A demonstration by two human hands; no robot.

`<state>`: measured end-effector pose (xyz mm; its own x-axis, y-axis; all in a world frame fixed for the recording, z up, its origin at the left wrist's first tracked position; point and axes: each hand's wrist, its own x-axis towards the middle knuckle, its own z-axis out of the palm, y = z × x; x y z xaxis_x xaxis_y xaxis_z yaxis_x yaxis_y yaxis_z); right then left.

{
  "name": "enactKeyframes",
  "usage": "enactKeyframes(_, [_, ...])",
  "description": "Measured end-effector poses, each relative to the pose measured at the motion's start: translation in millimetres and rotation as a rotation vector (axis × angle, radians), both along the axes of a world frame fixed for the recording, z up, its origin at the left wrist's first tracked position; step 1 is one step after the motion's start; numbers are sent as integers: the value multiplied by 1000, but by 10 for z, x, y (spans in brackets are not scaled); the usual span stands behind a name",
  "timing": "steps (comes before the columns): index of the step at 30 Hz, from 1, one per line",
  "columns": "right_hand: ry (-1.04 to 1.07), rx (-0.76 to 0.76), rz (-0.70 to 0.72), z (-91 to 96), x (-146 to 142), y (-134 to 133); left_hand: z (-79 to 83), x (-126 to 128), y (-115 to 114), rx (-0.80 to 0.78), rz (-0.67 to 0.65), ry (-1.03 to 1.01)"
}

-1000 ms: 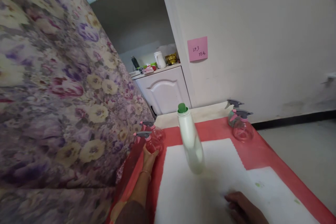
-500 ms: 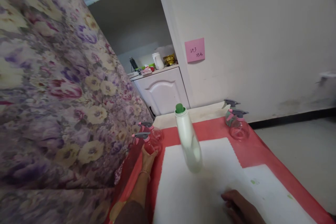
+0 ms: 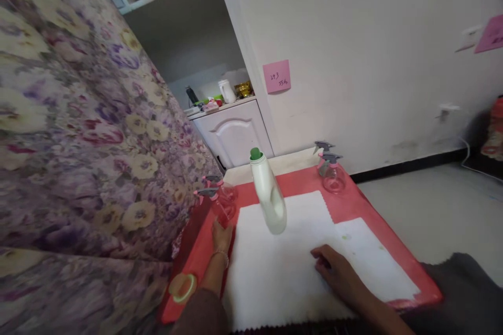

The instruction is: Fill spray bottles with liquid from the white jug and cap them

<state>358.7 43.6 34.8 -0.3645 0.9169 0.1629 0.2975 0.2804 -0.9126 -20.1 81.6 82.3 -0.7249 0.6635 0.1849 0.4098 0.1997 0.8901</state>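
On the table's left side, my left hand (image 3: 222, 235) is at the base of the nearer clear spray bottle (image 3: 223, 210), which has a pink and grey trigger head. Its fingers look apart and not wrapped round the bottle; whether they touch it is unclear. A second such spray bottle (image 3: 230, 192) stands just behind. My right hand (image 3: 329, 266) hovers over the white cloth (image 3: 275, 277) with its fingers loosely curled and nothing seen in them. A pale green jug (image 3: 271, 196) with a handle and a green pouring spout (image 3: 255, 153) stands upright on the cloth.
Two more spray bottles (image 3: 334, 180) stand at the table's back right. A smaller white cloth (image 3: 373, 256) with green spots lies at right. A yellow-green ring-shaped lid (image 3: 184, 288) sits near the front left edge. A floral curtain (image 3: 118, 115) hangs close along the left.
The view has shifted right and down. My left hand has drawn slightly back from the nearer spray bottle. My right hand shows more fully over the cloth. The jug stays standing.
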Motion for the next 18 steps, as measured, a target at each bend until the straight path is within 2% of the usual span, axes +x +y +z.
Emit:
enactKeyframes(5, [-9,52,16,49,52,41,-201,362,-178,-50,-248,185])
enactKeyframes(8, [23,48,-4,169,178,217,-317,488,-218,-93,-357,255])
enactKeyframes(13, [75,26,-172,398,694,845,-415,491,-213,-138,-421,369])
enactKeyframes(15, [78,30,-224,430,916,1147,-458,457,-206,-162,-420,436])
enactKeyframes(18, [86,16,-297,391,1125,1568,-542,402,-200,-226,-402,644])
